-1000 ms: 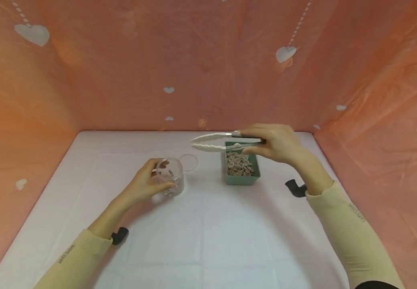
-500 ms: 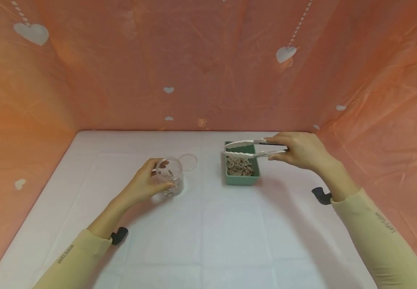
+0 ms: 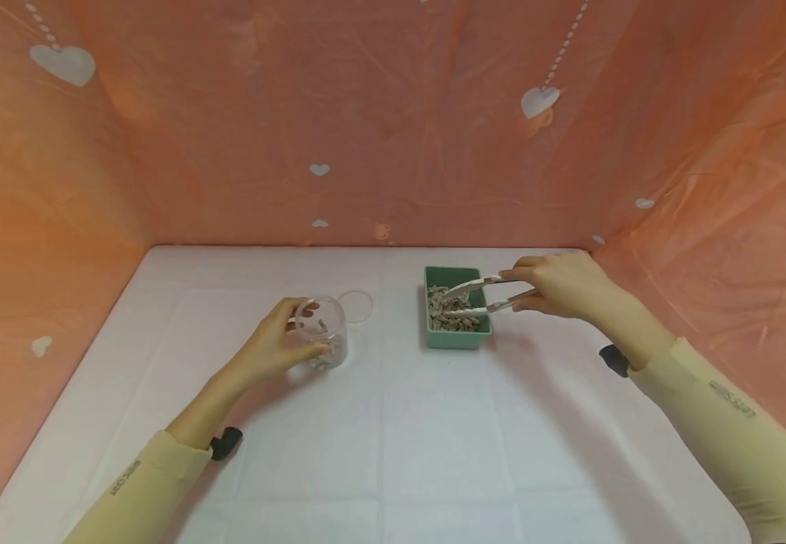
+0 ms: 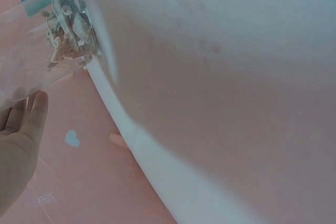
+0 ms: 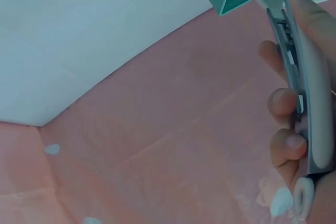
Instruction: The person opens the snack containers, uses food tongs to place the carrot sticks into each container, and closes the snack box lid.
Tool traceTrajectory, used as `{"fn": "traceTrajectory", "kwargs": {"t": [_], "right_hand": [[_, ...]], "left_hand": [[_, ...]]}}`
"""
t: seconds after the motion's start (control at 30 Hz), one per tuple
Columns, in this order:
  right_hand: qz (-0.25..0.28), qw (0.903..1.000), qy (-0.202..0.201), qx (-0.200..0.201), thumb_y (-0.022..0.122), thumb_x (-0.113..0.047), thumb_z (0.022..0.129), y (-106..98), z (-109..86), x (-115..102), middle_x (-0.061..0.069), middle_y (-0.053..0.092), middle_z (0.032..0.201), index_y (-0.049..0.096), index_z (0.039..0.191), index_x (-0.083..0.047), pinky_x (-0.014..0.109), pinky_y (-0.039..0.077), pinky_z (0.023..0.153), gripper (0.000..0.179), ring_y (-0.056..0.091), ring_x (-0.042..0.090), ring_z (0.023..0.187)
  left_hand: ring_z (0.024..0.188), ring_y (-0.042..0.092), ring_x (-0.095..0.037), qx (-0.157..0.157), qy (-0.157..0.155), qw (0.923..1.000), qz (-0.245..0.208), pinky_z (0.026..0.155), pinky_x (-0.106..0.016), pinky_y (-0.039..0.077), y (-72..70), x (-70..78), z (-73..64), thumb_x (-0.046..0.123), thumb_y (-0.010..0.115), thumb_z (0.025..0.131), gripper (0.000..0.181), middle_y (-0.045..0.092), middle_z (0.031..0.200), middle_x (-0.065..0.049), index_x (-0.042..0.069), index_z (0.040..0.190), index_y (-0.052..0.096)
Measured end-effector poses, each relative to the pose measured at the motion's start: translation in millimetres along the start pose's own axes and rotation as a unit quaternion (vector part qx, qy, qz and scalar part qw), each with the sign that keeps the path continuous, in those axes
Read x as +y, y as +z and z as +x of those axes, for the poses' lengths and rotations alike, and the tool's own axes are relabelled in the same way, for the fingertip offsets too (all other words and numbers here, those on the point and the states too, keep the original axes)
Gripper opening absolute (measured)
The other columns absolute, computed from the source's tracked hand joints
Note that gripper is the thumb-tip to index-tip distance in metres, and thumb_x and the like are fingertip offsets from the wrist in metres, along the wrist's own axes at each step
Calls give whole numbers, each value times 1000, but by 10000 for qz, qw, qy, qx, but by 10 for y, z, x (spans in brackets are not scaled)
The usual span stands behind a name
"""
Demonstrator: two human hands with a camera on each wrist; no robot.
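Note:
My left hand (image 3: 273, 346) grips a clear plastic jar (image 3: 335, 341) from its left side, fingers behind and thumb in front. Several small brownish-grey pieces (image 4: 69, 30) lie at the jar's bottom. In my right hand (image 3: 563, 285) is a pair of tongs (image 5: 313, 93), its handles held between thumb and curled fingers. The arms of the tongs are spread, and their white tips reach down into a green rectangular box (image 3: 453, 341). Small woody-looking chips (image 3: 454, 323) fill the lower part of that box, right at the tips.
A clear round lid (image 3: 356, 306) lies on the white-covered table (image 3: 379, 438) just behind and right of the jar. Pink-orange cloth (image 3: 379, 128) with heart prints hangs behind the table and along both sides.
My right hand has moved right with the tongs, and their tips have gone from left of the green box down into the chips. My left hand and the jar have stayed put.

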State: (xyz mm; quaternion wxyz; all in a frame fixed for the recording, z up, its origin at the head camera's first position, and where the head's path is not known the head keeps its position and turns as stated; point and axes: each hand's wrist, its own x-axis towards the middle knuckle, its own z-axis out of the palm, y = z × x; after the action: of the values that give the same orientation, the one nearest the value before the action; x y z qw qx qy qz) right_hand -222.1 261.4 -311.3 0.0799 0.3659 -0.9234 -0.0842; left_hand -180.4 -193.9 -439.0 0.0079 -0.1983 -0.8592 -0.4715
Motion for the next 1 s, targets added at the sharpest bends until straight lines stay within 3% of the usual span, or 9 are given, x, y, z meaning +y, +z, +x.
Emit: {"fn": "traceTrajectory", "kwargs": {"t": [0.17,0.5,0.87,1.0], "right_hand": [[-280,9991,-12,-326,92,-37,78,-24,78,-42,2,74,106,78,121,-17,31,52,49,50,72,18,79],[-421,9953,227,-842,91,-40,79,-62,175,-82,3,73,111,76,125,-18,42,59,57,54,71,20,86],[-346,9952,219,-887,88,-42,82,-8,240,-45,6,75,107,77,122,-16,48,62,64,49,72,25,89],[-158,9945,268,-1004,88,-38,83,52,259,-18,8,75,111,77,122,-13,49,63,75,48,73,28,95]], "left_hand": [[130,53,-42,-23,-41,10000,-19,112,-60,45,-2,0,5,9,88,84,72,55,140,-29,-6,140,46],[130,53,-42,-55,-39,10000,-19,112,-59,45,-10,-17,16,9,89,83,73,55,141,-28,-6,141,46],[131,52,-40,-66,-78,9999,12,113,-58,44,-13,-18,15,11,88,84,73,55,141,-25,-5,141,45],[131,52,-40,-78,-79,9999,9,113,-59,44,-4,-21,16,11,88,85,73,55,141,-26,-5,141,45]]}}
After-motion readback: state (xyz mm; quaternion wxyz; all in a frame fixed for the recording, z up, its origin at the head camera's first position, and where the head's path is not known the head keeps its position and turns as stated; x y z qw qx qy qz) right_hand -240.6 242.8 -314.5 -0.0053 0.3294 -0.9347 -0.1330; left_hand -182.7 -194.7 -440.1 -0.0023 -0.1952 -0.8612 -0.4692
